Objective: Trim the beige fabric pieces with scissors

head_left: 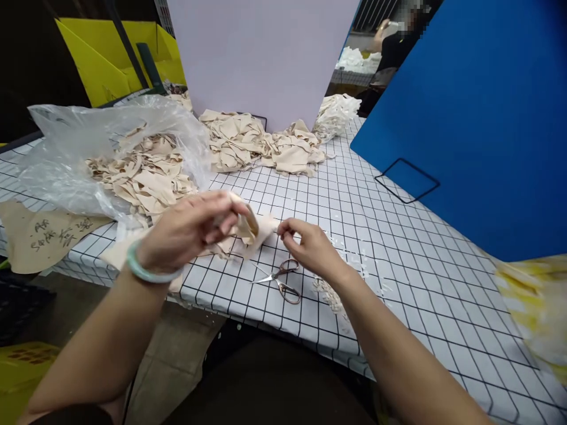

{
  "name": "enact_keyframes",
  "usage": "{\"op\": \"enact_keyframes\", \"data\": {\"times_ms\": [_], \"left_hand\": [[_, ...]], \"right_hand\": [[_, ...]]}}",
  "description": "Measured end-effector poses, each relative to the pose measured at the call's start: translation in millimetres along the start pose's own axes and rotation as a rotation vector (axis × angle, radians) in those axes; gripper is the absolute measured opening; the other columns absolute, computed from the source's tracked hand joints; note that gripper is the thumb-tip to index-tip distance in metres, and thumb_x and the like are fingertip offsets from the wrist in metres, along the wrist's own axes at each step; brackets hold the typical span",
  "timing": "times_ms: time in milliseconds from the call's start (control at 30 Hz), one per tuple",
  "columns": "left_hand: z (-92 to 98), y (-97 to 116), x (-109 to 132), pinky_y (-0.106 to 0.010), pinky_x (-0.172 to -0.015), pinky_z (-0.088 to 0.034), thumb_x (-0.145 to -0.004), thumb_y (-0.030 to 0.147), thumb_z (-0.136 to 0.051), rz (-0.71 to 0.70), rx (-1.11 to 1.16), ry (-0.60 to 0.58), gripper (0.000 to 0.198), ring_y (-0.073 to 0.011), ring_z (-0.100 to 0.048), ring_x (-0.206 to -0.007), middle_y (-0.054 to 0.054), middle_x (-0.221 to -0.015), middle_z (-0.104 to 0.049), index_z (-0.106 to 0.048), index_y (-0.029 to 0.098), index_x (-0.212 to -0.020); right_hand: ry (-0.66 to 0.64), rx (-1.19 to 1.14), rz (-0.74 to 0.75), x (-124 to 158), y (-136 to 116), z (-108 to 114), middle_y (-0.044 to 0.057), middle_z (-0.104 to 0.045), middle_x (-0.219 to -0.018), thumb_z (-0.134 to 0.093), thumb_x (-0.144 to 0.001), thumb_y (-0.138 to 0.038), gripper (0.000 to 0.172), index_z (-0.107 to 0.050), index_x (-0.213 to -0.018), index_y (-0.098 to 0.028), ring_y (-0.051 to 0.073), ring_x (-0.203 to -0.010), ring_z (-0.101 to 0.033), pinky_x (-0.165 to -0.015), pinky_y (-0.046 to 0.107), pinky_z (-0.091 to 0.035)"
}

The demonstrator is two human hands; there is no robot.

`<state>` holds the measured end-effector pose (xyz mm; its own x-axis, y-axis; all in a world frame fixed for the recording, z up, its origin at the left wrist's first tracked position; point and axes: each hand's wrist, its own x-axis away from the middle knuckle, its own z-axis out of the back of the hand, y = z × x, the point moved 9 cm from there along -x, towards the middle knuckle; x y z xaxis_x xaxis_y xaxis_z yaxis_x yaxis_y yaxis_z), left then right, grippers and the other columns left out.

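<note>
Over the table's front part, my left hand (195, 224), with a pale green bangle (153, 274) on the wrist, is closed on a beige fabric piece (261, 233). The fabric is blurred and hangs to the right of the fingers. My right hand (308, 245) has its fingers pinched at the fabric's right end; whatever sits between the fingertips is too small to make out. Below the hands lie small scissors (281, 278) with their blades apart. Beside my right wrist is a scatter of tiny pale scraps (328, 295).
A clear plastic bag (57, 159) holds beige fabric pieces (146, 177). More beige pieces (234, 139) are heaped behind. A lilac panel (266, 59) and a blue panel (478, 130) stand upright on the checked tablecloth (354, 195). Another person (392, 53) is at the back.
</note>
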<state>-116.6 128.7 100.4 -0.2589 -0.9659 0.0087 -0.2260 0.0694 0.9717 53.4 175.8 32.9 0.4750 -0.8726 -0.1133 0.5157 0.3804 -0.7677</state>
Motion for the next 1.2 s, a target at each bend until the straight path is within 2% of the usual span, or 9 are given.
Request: {"op": "enact_keyframes", "data": {"times_ms": [167, 267, 433, 533, 633, 733, 833, 1067, 1200], "left_hand": [[26.2, 46.2, -4.4, -0.022, -0.071, -0.051, -0.103, 0.011, -0.04, -0.218, -0.045, 0.234, 0.032, -0.0114, -0.061, -0.077, -0.004, -0.08, -0.066, -0.07, 0.009, -0.092], [17.7, 39.6, -15.6, -0.019, -0.067, -0.048, -0.103, 0.011, -0.039, -0.198, -0.051, 0.208, 0.032, -0.0113, -0.062, -0.081, -0.004, -0.089, -0.067, -0.07, 0.01, -0.093], [2.4, 3.4, -24.3, -0.015, -0.051, -0.039, -0.094, 0.017, -0.057, -0.067, -0.06, 0.148, 0.02, -0.0091, -0.055, -0.065, -0.005, -0.073, -0.063, -0.074, 0.008, -0.097], [-4.7, -32.0, -17.6, -0.017, -0.051, -0.04, -0.088, 0.021, -0.065, 0.076, -0.025, 0.134, 0.018, -0.0083, -0.052, -0.061, -0.005, -0.075, -0.064, -0.075, 0.009, -0.097], [-17.7, -68.3, -9.3, -0.017, -0.049, -0.037, -0.085, 0.028, -0.069, 0.187, 0.041, 0.116, 0.021, -0.0078, -0.051, -0.061, -0.008, -0.085, -0.068, -0.075, 0.01, -0.095], [-36.7, -95.0, -4.8, -0.018, -0.046, -0.031, -0.084, 0.033, -0.072, 0.254, 0.102, 0.08, 0.024, -0.007, -0.049, -0.057, -0.007, -0.082, -0.067, -0.075, 0.011, -0.092], [-55.7, -105.3, -1.7, -0.019, -0.046, -0.026, -0.084, 0.036, -0.072, 0.277, 0.102, 0.036, 0.026, -0.0056, -0.044, -0.054, -0.005, -0.076, -0.064, -0.076, 0.011, -0.09], [-84.7, -105.1, 17.0, -0.02, -0.05, -0.028, -0.087, 0.039, -0.069, 0.339, 0.156, -0.039, 0.028, -0.0051, -0.039, -0.053, -0.003, -0.069, -0.06, -0.077, 0.012, -0.087], [-87.8, -100.2, 26.6, -0.02, -0.047, -0.024, -0.09, 0.041, -0.064, 0.365, 0.127, -0.062, 0.03, -0.005, -0.034, -0.048, 0.0, -0.062, -0.052, -0.075, 0.014, -0.085]], "right_hand": [[-0.128, 0.448, 0.146, 60.5, 11.4, -36.2, 0.009, -0.069, -0.088, -0.054, -0.083, -0.005, 0.021, -0.066, -0.093, -0.019, 0.025, -0.081, -0.062, -0.069, 0.039, -0.053], [-0.066, 0.608, 0.23, 81.9, 21.1, -48.1, 0.012, -0.069, -0.095, -0.054, -0.083, 0.0, 0.026, -0.065, -0.1, -0.017, 0.028, -0.084, -0.061, -0.071, 0.042, -0.054], [-0.088, 0.615, 0.329, 88.7, 26.1, -39.5, 0.01, -0.068, -0.081, -0.056, -0.084, -0.002, 0.019, -0.065, -0.085, -0.019, 0.026, -0.075, -0.061, -0.063, 0.038, -0.053], [0.01, 0.452, 0.343, 95.3, 23.4, -13.8, 0.007, -0.071, -0.08, -0.055, -0.087, -0.011, 0.014, -0.066, -0.089, -0.019, 0.022, -0.071, -0.063, -0.059, 0.035, -0.053], [0.17, 0.02, 0.07, 104.7, 48.0, 11.5, 0.003, -0.072, -0.078, -0.058, -0.09, -0.022, 0.009, -0.064, -0.097, -0.021, 0.017, -0.063, -0.065, -0.055, 0.03, -0.053], [0.29, -0.541, -0.246, 115.9, 79.4, 8.6, 0.005, -0.072, -0.079, -0.058, -0.092, -0.037, 0.024, -0.063, -0.107, -0.02, 0.018, -0.064, -0.067, -0.054, 0.031, -0.056], [0.293, -0.922, -0.278, 109.6, 75.8, -4.7, 0.009, -0.07, -0.095, -0.051, -0.093, -0.045, 0.038, -0.065, -0.116, -0.018, 0.022, -0.084, -0.069, -0.071, 0.038, -0.061], [0.173, -0.886, -0.183, 90.8, 37.1, -20.2, 0.007, -0.064, -0.118, -0.079, -0.078, -0.036, 0.038, -0.059, -0.108, -0.025, 0.021, -0.102, -0.066, -0.09, 0.04, -0.057], [0.155, -0.857, -0.086, 86.8, 19.0, -16.6, 0.005, -0.067, -0.103, -0.078, -0.081, -0.036, 0.029, -0.058, -0.097, -0.024, 0.021, -0.105, -0.065, -0.097, 0.039, -0.053]]}}
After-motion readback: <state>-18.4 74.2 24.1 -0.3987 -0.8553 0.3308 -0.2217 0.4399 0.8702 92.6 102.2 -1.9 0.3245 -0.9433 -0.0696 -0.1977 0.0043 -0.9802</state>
